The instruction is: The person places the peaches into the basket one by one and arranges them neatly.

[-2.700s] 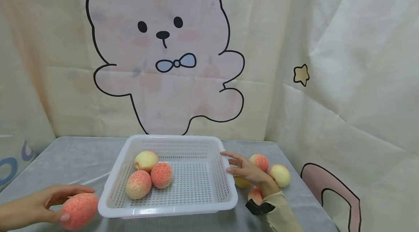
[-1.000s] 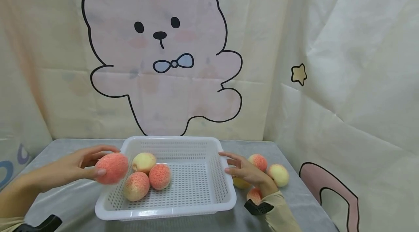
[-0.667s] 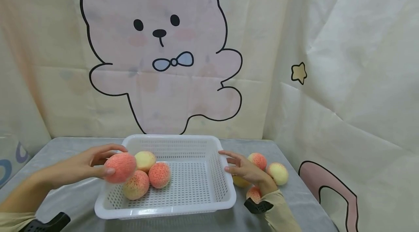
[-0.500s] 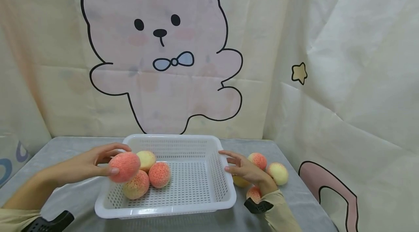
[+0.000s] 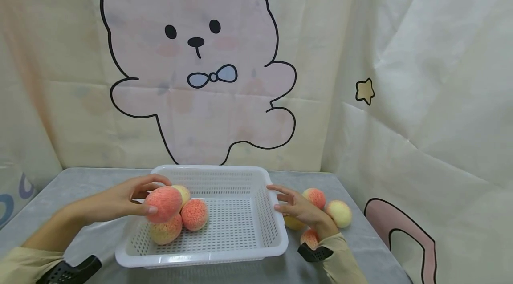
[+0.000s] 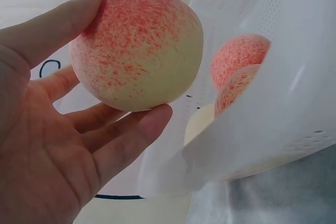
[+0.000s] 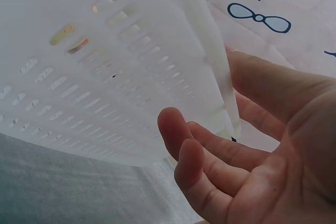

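My left hand point(image 5: 114, 201) grips a red-and-cream peach point(image 5: 163, 204) between thumb and fingers, above the left side of a white perforated plastic basket point(image 5: 200, 260). Under it in the basket sit a mottled peach point(image 5: 165, 231), a red peach point(image 5: 195, 215) and a pale yellow peach point(image 5: 185, 193), partly covered by the held one. Close up in the left wrist view, the held peach point(image 6: 142, 51) is beside the basket wall. My right hand point(image 5: 300, 208) holds the basket's right rim; in the right wrist view its lower fingers point(image 7: 191, 166) curl beside the outer wall.
Right of the basket, around my right forearm, lie a red peach point(image 5: 314, 197), a pale peach point(image 5: 339, 213), a partly hidden reddish peach point(image 5: 310, 238) and a yellow fruit point(image 5: 294, 223). A grey cloth point(image 5: 100, 179) covers the table. Behind hangs a bear-print curtain point(image 5: 236, 119).
My left hand has lifted the peach from left of the basket and carried it right, over the peaches inside. My right hand stays at the rim.
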`<state>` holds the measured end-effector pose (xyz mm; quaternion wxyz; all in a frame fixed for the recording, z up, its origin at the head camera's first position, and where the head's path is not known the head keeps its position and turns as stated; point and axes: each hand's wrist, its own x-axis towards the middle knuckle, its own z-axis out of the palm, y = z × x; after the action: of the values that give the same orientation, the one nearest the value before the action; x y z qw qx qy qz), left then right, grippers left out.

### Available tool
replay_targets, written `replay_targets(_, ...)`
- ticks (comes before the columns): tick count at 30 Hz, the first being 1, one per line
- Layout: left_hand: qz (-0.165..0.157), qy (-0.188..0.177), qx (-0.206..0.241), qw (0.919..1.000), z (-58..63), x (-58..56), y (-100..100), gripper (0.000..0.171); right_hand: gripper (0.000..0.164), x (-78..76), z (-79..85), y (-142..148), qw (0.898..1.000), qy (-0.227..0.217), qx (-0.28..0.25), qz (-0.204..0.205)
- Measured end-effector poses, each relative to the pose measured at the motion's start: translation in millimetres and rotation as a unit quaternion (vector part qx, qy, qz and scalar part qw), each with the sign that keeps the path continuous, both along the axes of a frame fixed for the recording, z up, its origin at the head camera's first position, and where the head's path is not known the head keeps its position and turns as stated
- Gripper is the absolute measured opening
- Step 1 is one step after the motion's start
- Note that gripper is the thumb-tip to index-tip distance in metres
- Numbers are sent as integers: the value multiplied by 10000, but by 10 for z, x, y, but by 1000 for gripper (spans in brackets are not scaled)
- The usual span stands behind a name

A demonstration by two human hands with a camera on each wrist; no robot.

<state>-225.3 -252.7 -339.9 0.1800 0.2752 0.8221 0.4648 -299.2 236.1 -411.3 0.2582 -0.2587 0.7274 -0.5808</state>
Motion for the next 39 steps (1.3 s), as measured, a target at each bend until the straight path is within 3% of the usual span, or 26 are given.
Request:
replay_targets(7, -155, -26, 44, 9999, -1, -29, 100, 49, 66, -11, 19, 7, 10000, 2, -7, 34)
replay_targets(23, -222, -88, -338, 9991, 19, -101, 342, 48, 65, -41, 64, 48, 9996, 164, 204, -80)
replay_targets(31, -558, 16, -158, 9983, -50, -103, 437, 44, 65, -33, 82, 52, 9996, 138, 244, -96)
replay_targets(39, -782, -127, -153, 9967, -76, -55, 491, 45, 66, 14, 36, 7, 10000, 73, 42, 26)
